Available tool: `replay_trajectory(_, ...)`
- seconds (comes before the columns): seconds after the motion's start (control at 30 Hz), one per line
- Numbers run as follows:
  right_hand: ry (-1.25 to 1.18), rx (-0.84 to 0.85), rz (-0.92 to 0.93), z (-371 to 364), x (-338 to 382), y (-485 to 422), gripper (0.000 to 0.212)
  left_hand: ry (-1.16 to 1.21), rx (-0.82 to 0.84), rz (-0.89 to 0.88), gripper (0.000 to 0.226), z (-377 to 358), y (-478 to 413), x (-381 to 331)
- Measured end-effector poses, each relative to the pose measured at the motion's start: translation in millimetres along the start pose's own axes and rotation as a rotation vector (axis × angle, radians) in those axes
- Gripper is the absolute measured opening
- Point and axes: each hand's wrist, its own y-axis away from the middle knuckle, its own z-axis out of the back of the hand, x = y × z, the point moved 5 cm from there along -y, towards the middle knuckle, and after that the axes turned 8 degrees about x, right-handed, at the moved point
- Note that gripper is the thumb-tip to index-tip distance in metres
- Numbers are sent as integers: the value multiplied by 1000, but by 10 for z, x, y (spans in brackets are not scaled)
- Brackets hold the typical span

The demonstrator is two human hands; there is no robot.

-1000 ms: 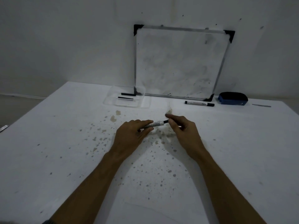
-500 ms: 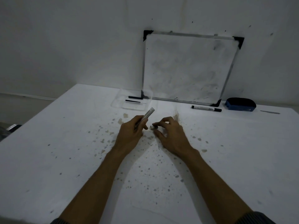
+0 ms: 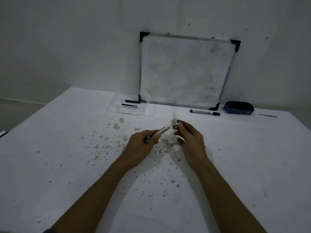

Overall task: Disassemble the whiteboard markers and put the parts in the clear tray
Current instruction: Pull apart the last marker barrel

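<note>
Over the stained middle of the white table [image 3: 67, 165], a marker barrel [image 3: 162, 131] is gripped by the left hand [image 3: 143, 145], its free end aimed toward 1 o'clock. Just beside that end, a small dark piece [image 3: 176, 126] is pinched by the right hand [image 3: 189, 138]. At 11 o'clock sits the clear tray [image 3: 116, 109], two black parts [image 3: 130, 105] inside. At 1 o'clock an intact marker [image 3: 204, 112] lies before the whiteboard [image 3: 185, 71], an eraser [image 3: 238, 108] beside it.

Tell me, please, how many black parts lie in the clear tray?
2: one black stick at the tray's far side, another just nearer. None seems hidden.
</note>
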Motion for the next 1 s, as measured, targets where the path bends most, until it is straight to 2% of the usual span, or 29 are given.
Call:
replay_trajectory(0.1,-115,7,-64,49,-19,10,21,22,8,-20,31,4,28,19)
replay_trajectory(0.47,47,0,-43,-45,17,45,23,36,24,-31,28,18,44,14)
replay_trajectory(0.67,50,-4,-58,-57,1,36,29,19,49,-53,27,8,65,-13)
replay_trajectory(0.9,-10,-67,-20,-50,16,51,22,45,46,-35,28,4,50,9)
replay_trajectory(1.0,28,-41,5,-54,21,48,24,51,40,-22,29,11,47,19)
